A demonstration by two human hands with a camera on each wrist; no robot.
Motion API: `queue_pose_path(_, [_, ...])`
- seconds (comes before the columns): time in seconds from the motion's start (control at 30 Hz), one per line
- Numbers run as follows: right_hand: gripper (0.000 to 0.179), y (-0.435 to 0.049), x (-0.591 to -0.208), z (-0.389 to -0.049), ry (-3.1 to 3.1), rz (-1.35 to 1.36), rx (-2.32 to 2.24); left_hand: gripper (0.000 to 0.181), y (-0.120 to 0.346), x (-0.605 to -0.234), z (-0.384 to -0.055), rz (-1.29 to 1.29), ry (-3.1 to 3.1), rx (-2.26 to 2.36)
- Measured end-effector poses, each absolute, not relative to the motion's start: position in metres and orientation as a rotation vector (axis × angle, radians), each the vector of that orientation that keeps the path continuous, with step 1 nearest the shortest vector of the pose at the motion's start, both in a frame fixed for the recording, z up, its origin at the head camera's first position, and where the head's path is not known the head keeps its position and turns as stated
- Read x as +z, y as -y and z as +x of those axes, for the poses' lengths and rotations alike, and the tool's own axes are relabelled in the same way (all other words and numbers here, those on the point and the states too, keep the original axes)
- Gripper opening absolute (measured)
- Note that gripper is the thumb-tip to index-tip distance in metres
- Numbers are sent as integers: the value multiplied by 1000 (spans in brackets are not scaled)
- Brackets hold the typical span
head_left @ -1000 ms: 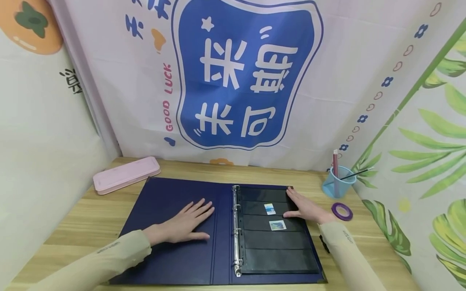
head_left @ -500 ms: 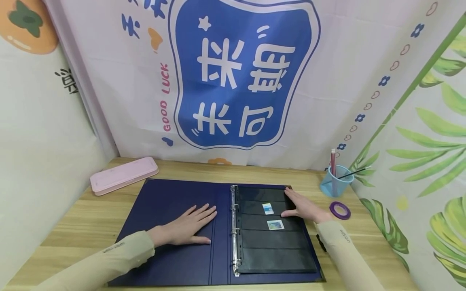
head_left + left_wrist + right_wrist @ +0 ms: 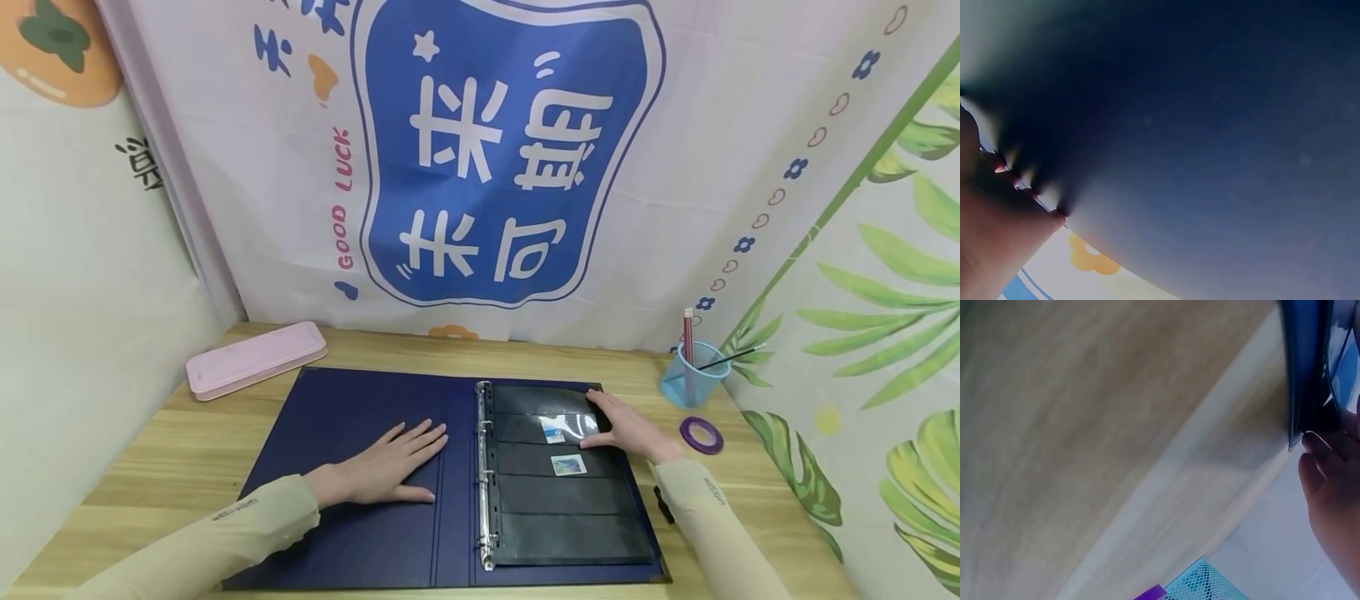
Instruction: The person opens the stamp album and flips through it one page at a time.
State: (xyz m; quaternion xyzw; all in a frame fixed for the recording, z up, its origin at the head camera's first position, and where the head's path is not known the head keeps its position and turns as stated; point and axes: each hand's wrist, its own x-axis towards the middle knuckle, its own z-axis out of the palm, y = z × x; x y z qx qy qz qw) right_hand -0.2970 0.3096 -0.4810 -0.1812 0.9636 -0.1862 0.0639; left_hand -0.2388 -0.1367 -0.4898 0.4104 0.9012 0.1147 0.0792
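Note:
A dark blue ring binder point(image 3: 352, 408), a stamp album, lies open on the table. On its metal rings point(image 3: 487, 475) sits a black pocket page point(image 3: 570, 533) holding two stamps, a blue and white one point(image 3: 553, 429) and a green-blue one point(image 3: 568, 465). My left hand point(image 3: 382, 467) rests with straight fingers on the left cover, which fills the left wrist view. At the page's upper right edge, my right hand point(image 3: 633, 429) pinches the page, thumb on top and fingers at the edge. The page bulges slightly there; in the right wrist view it stands apart from the cover point(image 3: 1300, 362).
A pink pencil case point(image 3: 255, 358) lies at the back left of the wooden table point(image 3: 150, 467). At the right stand a blue mesh pen cup point(image 3: 693, 379) with pencils and a purple tape roll point(image 3: 703, 435). A printed cloth point(image 3: 300, 208) hangs behind.
The upper right of the page has begun to bow upward under my right hand, and glare now shows beside the upper stamp. My left hand stays on the cover.

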Motion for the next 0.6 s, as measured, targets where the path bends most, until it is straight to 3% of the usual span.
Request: queue_pose_path(0.6, [103, -303, -469, -292, -3006, -563, -565, 86, 136, -485, -236, 1249, -2701, 344])
